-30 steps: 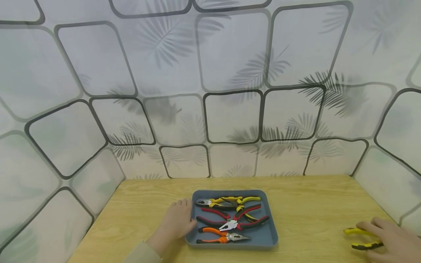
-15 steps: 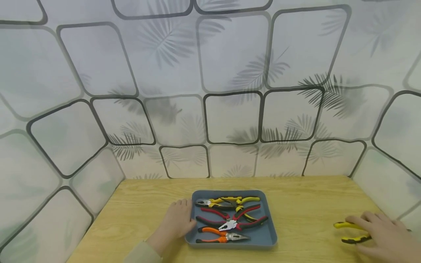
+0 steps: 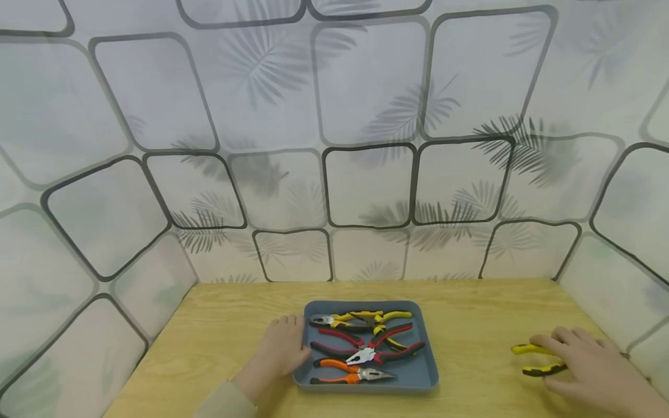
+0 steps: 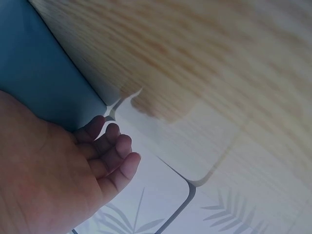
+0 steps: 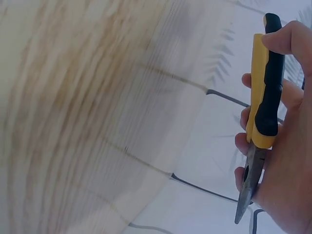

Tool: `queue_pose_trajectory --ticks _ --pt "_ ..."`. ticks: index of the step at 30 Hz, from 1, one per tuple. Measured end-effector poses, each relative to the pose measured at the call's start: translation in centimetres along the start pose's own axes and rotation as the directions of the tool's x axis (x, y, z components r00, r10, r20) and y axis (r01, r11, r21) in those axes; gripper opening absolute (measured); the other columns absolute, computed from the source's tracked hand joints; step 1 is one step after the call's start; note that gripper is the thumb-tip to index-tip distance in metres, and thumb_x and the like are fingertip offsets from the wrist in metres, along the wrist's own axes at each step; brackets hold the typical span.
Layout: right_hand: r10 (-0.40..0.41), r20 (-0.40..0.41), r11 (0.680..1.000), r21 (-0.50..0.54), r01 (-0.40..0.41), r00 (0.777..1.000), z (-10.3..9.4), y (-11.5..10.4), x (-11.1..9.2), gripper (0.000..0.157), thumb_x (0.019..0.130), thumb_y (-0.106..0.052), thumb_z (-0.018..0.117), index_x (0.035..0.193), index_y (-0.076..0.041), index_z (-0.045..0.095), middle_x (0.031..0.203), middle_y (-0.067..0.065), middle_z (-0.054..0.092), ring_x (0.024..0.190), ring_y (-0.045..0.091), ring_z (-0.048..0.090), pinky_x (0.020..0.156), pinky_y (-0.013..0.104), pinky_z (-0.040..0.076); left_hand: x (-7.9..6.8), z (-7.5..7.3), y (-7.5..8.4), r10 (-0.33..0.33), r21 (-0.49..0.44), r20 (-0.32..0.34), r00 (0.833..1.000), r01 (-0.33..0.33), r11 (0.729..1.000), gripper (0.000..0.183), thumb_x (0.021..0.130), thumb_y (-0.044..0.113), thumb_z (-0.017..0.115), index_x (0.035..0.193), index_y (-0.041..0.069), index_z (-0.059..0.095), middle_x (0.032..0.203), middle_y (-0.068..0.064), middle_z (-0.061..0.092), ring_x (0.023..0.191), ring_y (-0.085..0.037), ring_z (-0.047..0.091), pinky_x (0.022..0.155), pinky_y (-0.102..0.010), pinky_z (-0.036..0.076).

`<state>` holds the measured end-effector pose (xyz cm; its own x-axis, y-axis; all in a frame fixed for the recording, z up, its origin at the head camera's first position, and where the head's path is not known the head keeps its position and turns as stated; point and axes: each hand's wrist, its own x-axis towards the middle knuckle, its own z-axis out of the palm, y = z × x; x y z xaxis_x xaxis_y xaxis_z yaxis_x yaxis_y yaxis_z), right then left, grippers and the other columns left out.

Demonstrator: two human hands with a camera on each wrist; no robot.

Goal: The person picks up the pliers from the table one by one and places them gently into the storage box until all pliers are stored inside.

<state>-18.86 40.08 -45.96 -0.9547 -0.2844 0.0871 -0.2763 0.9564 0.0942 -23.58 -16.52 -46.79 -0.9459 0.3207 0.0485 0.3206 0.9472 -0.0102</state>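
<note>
My left hand [image 3: 282, 346] rests against the left side of a blue-grey tray [image 3: 433, 374], thumb at its rim. In the left wrist view its fingers [image 4: 113, 155] are loosely bent beside the tray wall [image 4: 53, 73]. To the right, my right hand [image 3: 587, 363] holds yellow-and-black needle-nose pliers [image 5: 267, 83], handles spread toward the tray and the pointed metal tip toward the wrist. In the tray lie orange pliers [image 3: 347, 378], crossed red-and-black pliers [image 3: 388, 335] and yellow-and-black pliers [image 3: 345, 318] at the back, partly overlapping.
The tray stands on a wood-grain table [image 3: 478, 325]. Patterned cloth [image 3: 371, 249] with dark rounded frames and leaf prints rises along the table's back and both sides. Bare wood lies between the tray and my right hand.
My right hand has moved left toward the tray, carrying the pliers with it. My left hand has stayed at the tray's side, and the tray's contents lie as before.
</note>
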Motion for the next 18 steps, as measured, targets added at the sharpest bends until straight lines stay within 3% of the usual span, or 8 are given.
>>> queue_pose_trajectory --ticks 7,18 --pt "-0.024 -0.039 1.000 0.004 0.024 0.999 -0.1 -0.9 0.4 0.070 0.075 -0.066 0.083 0.130 -0.024 0.071 0.100 -0.010 0.056 0.087 0.012 0.050 0.066 0.039 0.041 0.0 -0.1 0.1 -0.003 0.004 0.018 1.000 0.003 1.000 0.054 0.088 0.037 0.067 0.122 -0.004 0.061 0.112 -0.020 0.068 0.103 -0.035 0.068 0.097 -0.051 0.059" --pt "-0.080 -0.111 0.995 0.053 0.086 0.991 -0.6 -2.8 1.3 0.063 0.078 -0.060 0.085 0.129 -0.026 0.070 0.097 -0.013 0.051 0.085 0.009 0.044 0.068 0.033 0.031 0.0 0.0 0.1 0.001 -0.007 0.000 1.000 -0.001 1.000 0.053 0.087 0.036 0.068 0.121 -0.005 0.061 0.110 -0.021 0.068 0.102 -0.035 0.068 0.096 -0.052 0.058"
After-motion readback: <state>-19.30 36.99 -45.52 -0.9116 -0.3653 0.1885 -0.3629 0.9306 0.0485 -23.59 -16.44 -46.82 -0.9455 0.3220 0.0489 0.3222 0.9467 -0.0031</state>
